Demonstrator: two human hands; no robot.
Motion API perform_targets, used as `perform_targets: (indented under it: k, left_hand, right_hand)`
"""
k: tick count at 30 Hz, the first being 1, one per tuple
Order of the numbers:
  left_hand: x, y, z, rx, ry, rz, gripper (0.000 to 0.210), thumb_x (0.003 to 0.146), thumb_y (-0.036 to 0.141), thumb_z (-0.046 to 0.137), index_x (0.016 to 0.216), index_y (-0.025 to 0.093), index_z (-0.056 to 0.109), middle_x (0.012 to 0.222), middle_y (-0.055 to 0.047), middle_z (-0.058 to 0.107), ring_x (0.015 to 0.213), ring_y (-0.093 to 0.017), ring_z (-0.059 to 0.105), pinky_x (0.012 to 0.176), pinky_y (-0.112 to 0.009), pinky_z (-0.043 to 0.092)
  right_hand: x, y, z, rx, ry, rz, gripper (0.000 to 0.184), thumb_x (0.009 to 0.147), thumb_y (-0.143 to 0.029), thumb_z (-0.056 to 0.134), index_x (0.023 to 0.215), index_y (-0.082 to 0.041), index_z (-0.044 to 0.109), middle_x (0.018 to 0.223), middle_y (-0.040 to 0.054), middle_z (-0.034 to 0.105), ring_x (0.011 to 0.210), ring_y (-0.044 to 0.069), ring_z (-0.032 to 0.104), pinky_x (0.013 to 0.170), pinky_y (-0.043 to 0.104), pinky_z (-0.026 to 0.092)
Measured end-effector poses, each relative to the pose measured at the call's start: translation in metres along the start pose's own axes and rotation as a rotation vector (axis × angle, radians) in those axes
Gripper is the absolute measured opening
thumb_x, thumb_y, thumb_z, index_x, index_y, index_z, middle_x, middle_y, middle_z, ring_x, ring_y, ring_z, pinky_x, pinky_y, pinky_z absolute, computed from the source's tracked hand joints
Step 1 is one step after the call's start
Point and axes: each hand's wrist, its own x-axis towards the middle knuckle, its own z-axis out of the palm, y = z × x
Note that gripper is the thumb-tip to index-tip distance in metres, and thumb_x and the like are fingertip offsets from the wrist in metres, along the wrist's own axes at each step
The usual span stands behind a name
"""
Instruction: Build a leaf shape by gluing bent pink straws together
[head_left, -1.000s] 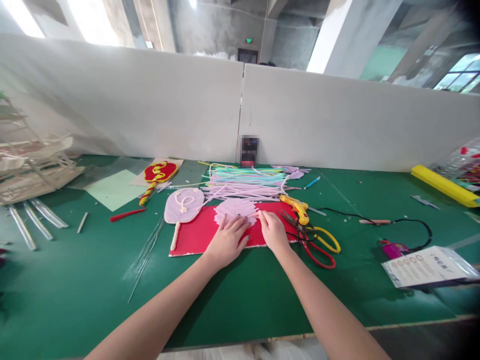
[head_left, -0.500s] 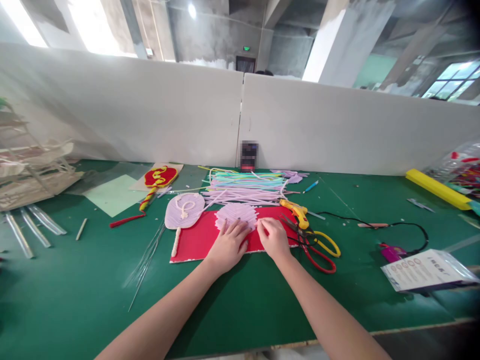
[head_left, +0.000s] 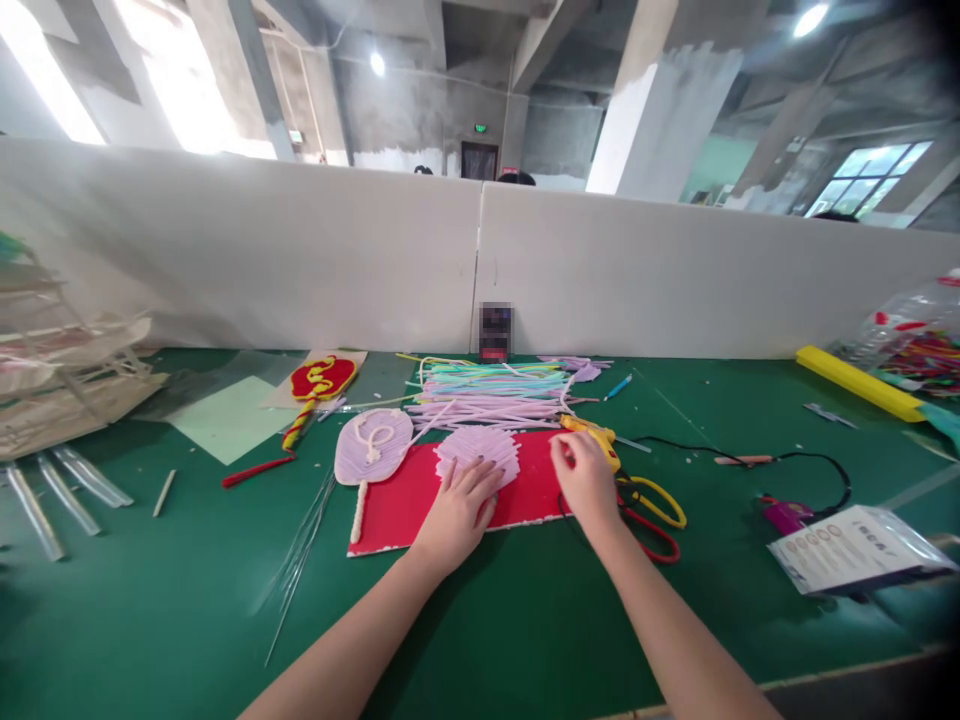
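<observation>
My left hand lies flat, fingers spread, on a lilac panel of pipe cleaner strips with jagged edges. Beneath that panel is a red board. My right hand is raised over the board's right end, its thumb and fingertips pinched together; anything between them is too small to make out. Just behind it sits a yellow glue gun, partly covered by the hand. The scissors, with one red and one yellow handle, lie beside my right wrist, their blades hidden. A lilac fan shape with a white cord loop overlaps the board's left corner.
Behind the board lies a pile of pastel pipe cleaners. A red and yellow fan is at back left, with thin wires nearer. At right are a purple device, a white packet and a yellow bar. A white partition stands behind.
My right hand has moved right, from the lilac panel's edge to in front of the glue gun and scissors. My left hand stays on the panel. The view has tilted up slightly.
</observation>
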Motion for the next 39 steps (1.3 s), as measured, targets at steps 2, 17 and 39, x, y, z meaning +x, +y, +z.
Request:
perform_targets:
  k: [2, 17, 39]
  left_hand:
    - [-0.001, 0.000, -0.001, -0.011, 0.007, 0.000, 0.039, 0.093, 0.021, 0.039, 0.131, 0.023, 0.048, 0.137, -0.008, 0.051, 0.132, -0.023, 0.039, 0.112, -0.054, 0.023]
    - [0.003, 0.001, -0.003, -0.062, -0.028, -0.045, 0.035, 0.094, 0.026, 0.040, 0.127, 0.021, 0.049, 0.133, -0.009, 0.054, 0.127, -0.022, 0.045, 0.112, -0.052, 0.025]
    - [0.003, -0.031, -0.016, -0.594, 0.562, -0.471, 0.036, 0.095, 0.040, 0.032, 0.107, 0.017, 0.058, 0.112, -0.009, 0.065, 0.110, -0.021, 0.059, 0.099, -0.038, 0.043]
  right_hand:
    - [0.011, 0.021, -0.008, -0.086, 0.016, 0.150, 0.020, 0.086, -0.028, 0.047, 0.089, -0.015, 0.062, 0.089, 0.0119, 0.060, 0.087, 0.023, 0.055, 0.080, 0.035, 0.044]
    - [0.008, 0.090, 0.001, -0.145, -0.217, 0.553, 0.037, 0.086, -0.044, 0.044, 0.076, -0.016, 0.065, 0.082, 0.0126, 0.065, 0.076, 0.025, 0.061, 0.064, 0.031, 0.041]
    - [0.007, 0.093, -0.012, -0.253, -0.244, 0.534, 0.036, 0.092, -0.033, 0.036, 0.099, -0.012, 0.065, 0.104, 0.0178, 0.061, 0.093, 0.029, 0.060, 0.075, 0.041, 0.042]
